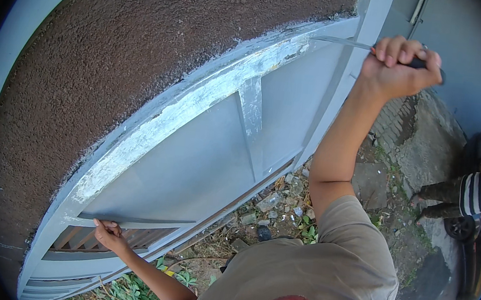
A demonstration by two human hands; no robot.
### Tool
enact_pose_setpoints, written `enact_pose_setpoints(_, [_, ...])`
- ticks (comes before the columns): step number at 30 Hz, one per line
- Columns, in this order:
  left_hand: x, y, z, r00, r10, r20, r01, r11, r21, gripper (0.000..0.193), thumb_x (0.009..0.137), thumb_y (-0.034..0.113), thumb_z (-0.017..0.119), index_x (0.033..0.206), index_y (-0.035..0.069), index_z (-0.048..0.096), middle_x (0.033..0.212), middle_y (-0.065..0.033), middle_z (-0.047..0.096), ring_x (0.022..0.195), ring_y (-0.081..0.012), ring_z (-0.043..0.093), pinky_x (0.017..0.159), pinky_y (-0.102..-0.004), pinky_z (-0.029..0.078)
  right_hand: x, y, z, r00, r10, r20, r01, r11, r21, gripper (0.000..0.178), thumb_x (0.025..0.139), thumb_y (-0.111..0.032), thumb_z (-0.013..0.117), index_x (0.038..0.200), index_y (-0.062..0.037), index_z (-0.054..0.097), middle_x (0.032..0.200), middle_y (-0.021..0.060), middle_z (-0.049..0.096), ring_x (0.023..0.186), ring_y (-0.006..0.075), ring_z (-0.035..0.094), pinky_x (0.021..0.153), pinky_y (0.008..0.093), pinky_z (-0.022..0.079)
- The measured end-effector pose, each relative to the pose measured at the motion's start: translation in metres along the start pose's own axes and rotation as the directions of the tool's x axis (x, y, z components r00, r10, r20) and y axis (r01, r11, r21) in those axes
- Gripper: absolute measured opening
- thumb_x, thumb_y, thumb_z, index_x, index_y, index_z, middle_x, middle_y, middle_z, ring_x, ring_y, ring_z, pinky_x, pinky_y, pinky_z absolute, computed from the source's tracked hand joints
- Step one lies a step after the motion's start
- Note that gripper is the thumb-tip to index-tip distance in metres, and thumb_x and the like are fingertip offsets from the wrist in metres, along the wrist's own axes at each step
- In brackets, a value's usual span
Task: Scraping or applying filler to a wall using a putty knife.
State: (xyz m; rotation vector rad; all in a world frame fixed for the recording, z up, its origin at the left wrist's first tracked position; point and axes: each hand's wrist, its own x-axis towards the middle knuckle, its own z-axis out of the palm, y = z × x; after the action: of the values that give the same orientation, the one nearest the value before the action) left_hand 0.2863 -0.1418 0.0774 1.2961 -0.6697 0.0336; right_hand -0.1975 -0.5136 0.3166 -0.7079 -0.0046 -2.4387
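My right hand (399,58), raised high, is closed around the black handle (418,63) of a tool with a thin metal blade (343,42). The blade points left, and its tip meets the long frame beam (230,84); whether it is a screwdriver or a scraper I cannot tell. That beam is grey, with pale, patchy, flaking paint along its length. Lower on the left, my left hand (109,234) grips a thin grey rail (145,222) of the frame, fingers curled over it. Between the rails are smooth grey panels (174,163) and a short crosspiece (251,107).
A rough brown wall (97,64) borders the beam. Rubble (270,203) and green plants (131,294) lie on the ground beneath the frame. At the right, a person in a striped top (479,195) is beside a dark vehicle (467,250).
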Motion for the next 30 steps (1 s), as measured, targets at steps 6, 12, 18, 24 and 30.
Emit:
enact_pose_setpoints(6, [0.001,0.002,0.006,1.0,0.012,0.024,-0.013,1.0,0.013,0.057,0.109,0.039,0.046,0.062,0.007,0.05,0.046,0.0022,0.033,0.039,-0.0061,0.022,0.041,-0.0258,0.016,0.01,0.03,0.004,0.998,-0.057,0.029,0.061,0.989,-0.136,0.028,0.087,-0.037,0.048,0.068,-0.0171,0.048,0.05,-0.0032,0.041,0.033,0.01,0.033,0.03,0.0258,0.03])
enact_pose_setpoints(12, [-0.001,0.009,0.008,1.0,-0.004,-0.003,0.004,1.0,0.029,0.056,0.109,0.039,0.047,0.062,0.008,0.049,0.045,0.0022,0.032,0.039,-0.0062,0.022,0.041,-0.026,0.016,0.024,-0.013,-0.009,0.962,-0.045,0.27,-0.035,0.957,0.287,0.019,0.092,-0.025,0.053,0.079,-0.0127,0.047,0.05,0.0016,0.04,0.035,0.0125,0.037,0.032,0.0294,0.032])
enact_pose_setpoints(18, [0.002,0.007,0.007,1.0,-0.01,-0.02,0.011,1.0,0.018,0.056,0.109,0.039,0.048,0.063,0.008,0.05,0.045,0.002,0.033,0.039,-0.0064,0.023,0.041,-0.0258,0.017,0.026,-0.019,-0.006,0.948,0.004,0.317,-0.093,0.959,0.266,0.027,0.095,-0.022,0.052,0.073,-0.0097,0.042,0.052,0.0028,0.041,0.035,0.0146,0.036,0.035,0.0304,0.032])
enact_pose_setpoints(24, [0.003,0.005,0.01,1.0,0.012,-0.02,-0.012,1.0,0.012,0.056,0.109,0.039,0.047,0.063,0.008,0.05,0.045,0.0016,0.034,0.038,-0.0065,0.023,0.04,-0.0254,0.017,0.01,0.025,0.002,0.984,0.071,0.166,-0.042,0.984,-0.17,0.029,0.093,-0.033,0.048,0.071,-0.0147,0.043,0.052,-0.0016,0.038,0.035,0.0116,0.035,0.034,0.0297,0.033])
enact_pose_setpoints(30, [0.002,0.005,0.007,1.0,-0.01,-0.02,0.01,1.0,0.014,0.056,0.109,0.039,0.047,0.063,0.008,0.05,0.045,0.0017,0.033,0.038,-0.0065,0.023,0.04,-0.0254,0.017,0.006,0.027,0.014,0.987,-0.048,0.152,0.059,0.996,-0.071,0.023,0.093,-0.03,0.045,0.075,-0.0157,0.044,0.053,0.0005,0.042,0.035,0.0114,0.037,0.032,0.0279,0.034])
